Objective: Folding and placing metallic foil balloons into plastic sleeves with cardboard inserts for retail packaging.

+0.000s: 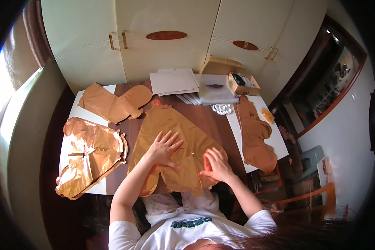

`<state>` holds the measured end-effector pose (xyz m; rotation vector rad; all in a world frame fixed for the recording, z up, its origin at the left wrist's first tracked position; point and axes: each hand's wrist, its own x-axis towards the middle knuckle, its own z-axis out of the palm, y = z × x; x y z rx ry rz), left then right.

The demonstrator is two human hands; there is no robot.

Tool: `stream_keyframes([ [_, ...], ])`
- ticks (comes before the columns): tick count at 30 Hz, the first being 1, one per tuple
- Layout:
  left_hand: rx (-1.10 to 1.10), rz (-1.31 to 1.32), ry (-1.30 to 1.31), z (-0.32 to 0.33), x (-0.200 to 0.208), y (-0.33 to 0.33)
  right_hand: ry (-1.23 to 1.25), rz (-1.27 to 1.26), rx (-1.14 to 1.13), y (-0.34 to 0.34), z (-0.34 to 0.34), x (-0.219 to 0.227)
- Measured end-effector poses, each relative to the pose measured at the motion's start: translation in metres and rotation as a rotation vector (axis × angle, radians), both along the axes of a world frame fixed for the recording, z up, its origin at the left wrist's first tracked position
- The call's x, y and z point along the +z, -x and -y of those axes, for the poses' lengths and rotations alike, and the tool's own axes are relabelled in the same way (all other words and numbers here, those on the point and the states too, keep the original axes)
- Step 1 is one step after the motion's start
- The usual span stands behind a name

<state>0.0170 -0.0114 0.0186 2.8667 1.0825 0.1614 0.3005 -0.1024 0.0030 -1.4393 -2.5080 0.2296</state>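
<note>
A large flat copper-coloured foil balloon (177, 133), roughly triangular with a split lower end, lies on the brown table in front of me. My left hand (164, 151) rests on its middle with the fingers spread. Over its right side is my right hand (216, 166), fingers slightly bent and thumb held apart; nothing shows in it. The balloon's lower edge reaches the table's near side, close to my lap. A small reddish spot (156, 102) marks its top tip.
Flat foil balloons lie on white sheets: a shiny pile (91, 154) at left, another (116, 102) at far left, a brown one (256, 137) at right. Behind are white boards (173, 81), pale sticks (189, 98), white rings (222, 109), an open box (243, 85) and a yellow packet (267, 115).
</note>
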Motion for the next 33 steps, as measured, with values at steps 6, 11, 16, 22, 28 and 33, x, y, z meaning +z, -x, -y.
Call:
stream_keyframes([
  [6,-0.014,0.007,-0.022,-0.002,-0.003,0.0,0.025,-0.222,-0.427,-0.012,0.029,-0.002],
  [11,-0.008,0.003,-0.022,-0.002,-0.006,0.004,0.227,-0.244,-0.486,0.001,0.04,0.026],
  [16,-0.018,0.01,-0.028,-0.003,-0.006,0.002,0.541,-0.75,-0.407,0.01,0.044,0.014],
  [22,-0.023,0.005,-0.03,-0.003,-0.006,0.003,-0.033,-0.499,-0.317,0.078,0.054,0.042],
  [28,-0.018,-0.058,-0.076,-0.003,-0.006,0.003,-0.124,-0.339,-0.139,0.108,0.058,0.025],
  [33,-0.017,-0.018,-0.048,-0.002,-0.004,0.002,-0.168,-0.445,-0.015,0.107,0.057,0.011],
])
